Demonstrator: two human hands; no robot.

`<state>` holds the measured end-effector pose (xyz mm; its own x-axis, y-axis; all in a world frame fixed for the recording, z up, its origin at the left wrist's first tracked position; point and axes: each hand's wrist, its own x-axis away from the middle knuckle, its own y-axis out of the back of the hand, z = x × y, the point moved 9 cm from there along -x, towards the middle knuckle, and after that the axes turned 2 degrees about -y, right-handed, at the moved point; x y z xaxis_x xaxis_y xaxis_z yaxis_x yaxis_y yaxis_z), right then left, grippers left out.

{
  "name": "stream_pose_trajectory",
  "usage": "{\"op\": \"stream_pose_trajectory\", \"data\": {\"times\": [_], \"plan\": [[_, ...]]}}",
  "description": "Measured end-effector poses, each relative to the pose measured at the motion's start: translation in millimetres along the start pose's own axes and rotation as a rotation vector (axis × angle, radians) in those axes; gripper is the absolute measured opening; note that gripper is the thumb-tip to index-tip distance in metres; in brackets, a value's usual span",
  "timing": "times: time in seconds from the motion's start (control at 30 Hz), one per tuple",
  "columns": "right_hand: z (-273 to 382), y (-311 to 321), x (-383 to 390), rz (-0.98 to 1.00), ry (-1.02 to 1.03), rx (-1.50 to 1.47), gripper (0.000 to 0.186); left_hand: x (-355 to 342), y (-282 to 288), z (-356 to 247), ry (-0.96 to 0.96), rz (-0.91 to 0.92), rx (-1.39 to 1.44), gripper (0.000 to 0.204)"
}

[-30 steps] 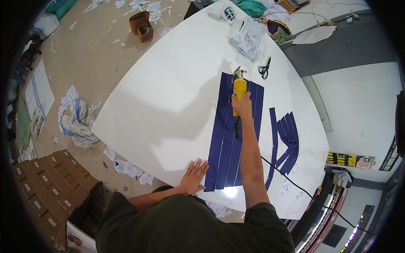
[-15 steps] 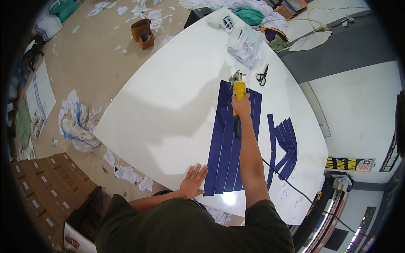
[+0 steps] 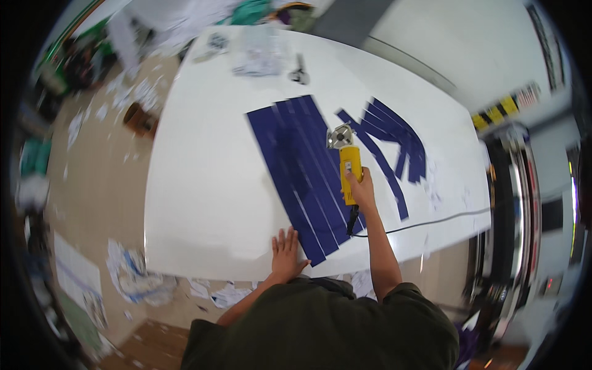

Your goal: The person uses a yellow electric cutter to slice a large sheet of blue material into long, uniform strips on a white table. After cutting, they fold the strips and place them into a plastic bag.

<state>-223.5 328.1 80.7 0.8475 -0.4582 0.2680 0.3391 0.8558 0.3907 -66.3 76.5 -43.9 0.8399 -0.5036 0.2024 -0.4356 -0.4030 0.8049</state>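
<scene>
My right hand (image 3: 359, 188) grips a yellow electric rotary cutter (image 3: 349, 166), its round metal head just beyond the right edge of a dark-blue fabric piece (image 3: 271, 139) cut into long strips. My left hand (image 3: 285, 253) lies with fingers stretched at the near left edge of that piece. A loose blue strip (image 3: 385, 169) and a fanned bundle of blue strips (image 3: 401, 129) lie to the right. The white table (image 3: 197, 154) carries them. The cutter's black cord (image 3: 419, 222) runs off to the right.
At the table's far end lie blurred scissors (image 3: 299, 71), a plastic-wrapped bundle (image 3: 256, 55) and a small patterned item (image 3: 217, 42). A brown box (image 3: 140, 120) and scattered scraps are on the floor at left. Dark machinery (image 3: 499, 216) stands beyond the right edge.
The view has swung, blurring the surroundings. My right hand has drawn the cutter back from the strips' far end to their right side. My left hand stays at the near edge.
</scene>
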Motion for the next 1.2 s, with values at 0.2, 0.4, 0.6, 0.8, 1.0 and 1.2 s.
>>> {"op": "stream_pose_trajectory", "data": {"times": [0.2,0.4,0.6,0.8,1.0,1.2], "plan": [[-114,139,64,-0.302,-0.110,-0.126,0.050,-1,-9,-6,-0.034,-0.054,-0.004,0.113],[-214,277,112,-0.631,-0.248,-0.315,0.050,-8,-12,-23,0.021,-0.069,-0.029,0.104],[-308,411,109,-0.854,-0.286,-0.358,0.055,-23,-13,-40,0.171,-0.200,-0.028,0.091],[-377,513,61,-0.906,-0.354,-0.441,0.055,-40,-14,-60,0.414,-0.278,-0.124,0.087],[-421,587,2,-0.890,-0.326,-0.472,0.054,-70,-38,-113,0.384,-0.309,-0.108,0.087],[-461,641,-47,-0.716,-0.377,-0.298,0.070,-128,-41,-160,0.275,-0.306,-0.177,0.082]]}}
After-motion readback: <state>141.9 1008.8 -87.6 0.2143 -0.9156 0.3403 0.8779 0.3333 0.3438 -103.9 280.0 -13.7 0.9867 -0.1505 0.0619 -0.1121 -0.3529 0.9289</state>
